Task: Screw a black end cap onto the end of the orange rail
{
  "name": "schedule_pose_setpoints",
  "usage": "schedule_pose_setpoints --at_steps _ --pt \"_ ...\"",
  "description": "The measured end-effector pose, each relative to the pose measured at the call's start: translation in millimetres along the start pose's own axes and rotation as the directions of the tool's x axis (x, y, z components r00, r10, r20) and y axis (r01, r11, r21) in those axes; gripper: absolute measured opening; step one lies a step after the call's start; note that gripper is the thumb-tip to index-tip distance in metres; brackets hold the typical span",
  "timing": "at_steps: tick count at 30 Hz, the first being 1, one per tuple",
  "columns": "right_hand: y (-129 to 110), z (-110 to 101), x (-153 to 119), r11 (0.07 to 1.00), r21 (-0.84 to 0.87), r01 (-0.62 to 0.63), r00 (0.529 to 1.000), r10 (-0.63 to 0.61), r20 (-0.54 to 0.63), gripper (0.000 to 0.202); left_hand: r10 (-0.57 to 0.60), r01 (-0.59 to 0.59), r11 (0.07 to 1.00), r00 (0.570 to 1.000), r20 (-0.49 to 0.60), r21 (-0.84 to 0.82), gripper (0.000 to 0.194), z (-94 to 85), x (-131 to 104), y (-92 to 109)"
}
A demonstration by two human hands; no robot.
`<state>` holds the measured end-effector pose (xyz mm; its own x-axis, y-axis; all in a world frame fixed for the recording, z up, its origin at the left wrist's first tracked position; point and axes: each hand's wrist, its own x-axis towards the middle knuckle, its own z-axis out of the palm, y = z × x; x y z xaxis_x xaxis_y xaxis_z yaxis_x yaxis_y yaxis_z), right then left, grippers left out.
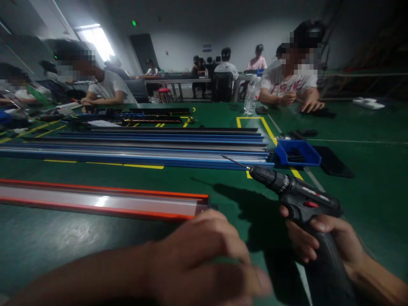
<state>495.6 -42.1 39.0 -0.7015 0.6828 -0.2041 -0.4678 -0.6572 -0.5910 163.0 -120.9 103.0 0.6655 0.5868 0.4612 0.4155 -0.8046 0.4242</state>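
Black power drill [312, 199] is up over the green counter [366, 148], bit pointing off left, and the right hand [341, 242] has its fingers wrapped round the grip. Left hand [204, 259] is kinda blurry, fingers curled by the end of the orange-edged strip [111, 203], can't tell if they're pinching anything. Past that, a bunch of blue strips [143, 155], with a blue bin [298, 163] near their ends.

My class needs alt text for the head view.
The right hand holds a black drill above a green table; the left hand is near an orange-edged strip's end. Beyond are blue strips, a blue bin and people.
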Motion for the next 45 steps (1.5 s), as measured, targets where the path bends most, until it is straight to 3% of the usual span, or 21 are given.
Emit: schedule_pose_setpoints --at_steps 2,3,5,7,10,14,18,26,40,45 --pt "-2.0 -7.2 -4.2 1.000 -0.004 -0.009 1.000 0.009 0.013 0.040 0.024 -0.023 0.991 1.000 -0.010 0.132 0.030 -5.5 11.0 -34.2" --pt "-2.9 -10.4 -6.0 1.000 -0.004 -0.009 1.000 0.009 0.023 0.041 -0.040 0.040 0.982 0.999 -0.005 0.184 0.038 -7.5 12.5 -49.0" --pt "-4.6 -16.2 -8.1 1.000 -0.003 -0.005 0.999 0.005 0.051 0.040 -0.186 0.159 0.956 0.979 0.089 0.246 0.064 -9.3 10.1 -71.2" --pt "-6.0 -20.7 -8.3 1.000 -0.005 0.004 0.997 -0.004 0.081 0.040 -0.286 0.224 0.937 0.933 0.220 0.267 0.076 -9.0 5.5 -82.7" --pt "-8.5 -24.3 -7.1 1.000 -0.003 0.001 0.995 -0.001 0.105 0.038 -0.359 0.281 0.926 0.860 0.363 0.251 0.061 -6.4 1.3 -86.3" --pt "-12.7 -25.1 -7.4 0.999 -0.003 -0.040 0.990 0.040 0.132 0.038 -0.352 0.301 0.934 0.871 0.343 0.195 0.040 -2.2 0.4 -88.0" --pt "-14.6 -25.8 -9.7 0.998 0.017 -0.062 0.987 0.058 0.150 0.039 -0.359 0.328 0.933 0.877 0.319 0.147 0.042 -1.7 4.5 -97.4" --pt "-11.1 -31.3 -15.3 0.988 0.031 -0.150 0.979 0.144 0.144 0.045 -0.473 0.447 0.880 0.801 0.366 0.158 0.050 -15.3 20.1 -112.3" --pt "-13.1 -40.6 -24.5 0.943 0.025 -0.333 0.940 0.329 0.087 0.039 -0.503 0.469 0.864 0.778 0.377 0.185 0.050 -19.7 22.1 -111.4" --pt "-8.9 -40.0 -22.4 0.945 0.002 -0.326 0.940 0.324 0.106 0.040 -0.498 0.465 0.867 0.781 0.377 0.181 0.048 -20.8 22.6 -111.7"
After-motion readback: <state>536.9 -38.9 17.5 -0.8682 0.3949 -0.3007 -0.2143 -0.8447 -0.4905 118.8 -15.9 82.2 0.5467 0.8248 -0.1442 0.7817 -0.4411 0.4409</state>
